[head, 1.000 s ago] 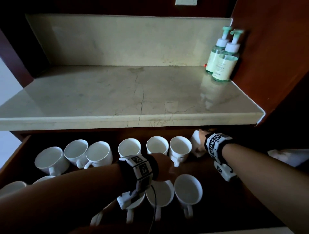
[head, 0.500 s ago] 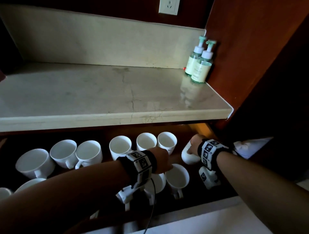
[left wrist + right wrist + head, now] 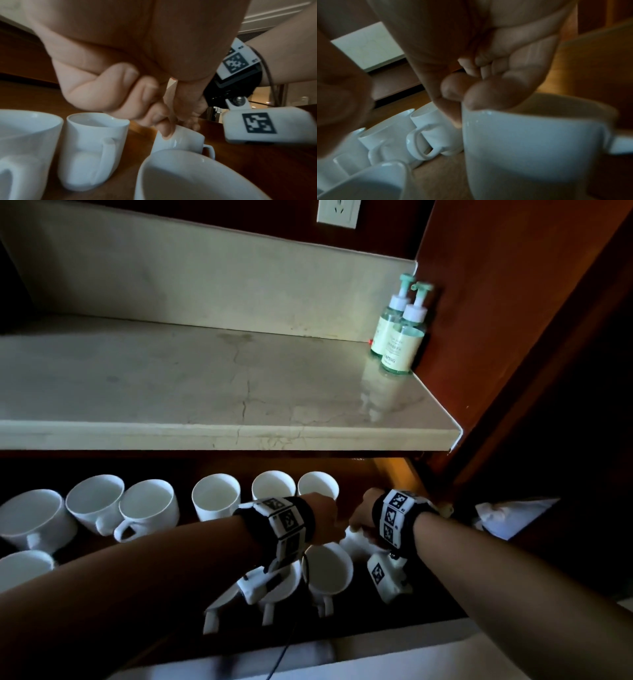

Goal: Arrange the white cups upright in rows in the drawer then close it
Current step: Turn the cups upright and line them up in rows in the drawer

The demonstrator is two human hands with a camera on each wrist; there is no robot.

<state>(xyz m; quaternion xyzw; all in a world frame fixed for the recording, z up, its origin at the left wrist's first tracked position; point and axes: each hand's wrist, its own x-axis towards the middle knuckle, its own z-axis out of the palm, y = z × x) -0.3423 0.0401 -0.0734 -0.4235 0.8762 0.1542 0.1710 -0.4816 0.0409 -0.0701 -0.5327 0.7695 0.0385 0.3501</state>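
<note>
Wrist views alone show right hand fingers pinching the cup rim, left hand curled.

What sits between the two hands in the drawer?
One white cup: right hand pinches its rim, left hand touches its wall with a fingertip. Left wrist view shows it.

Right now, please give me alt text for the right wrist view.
The right hand pinches the rim of an upright white cup with thumb and fingers. More white cups stand behind it on the wooden drawer floor.
</note>
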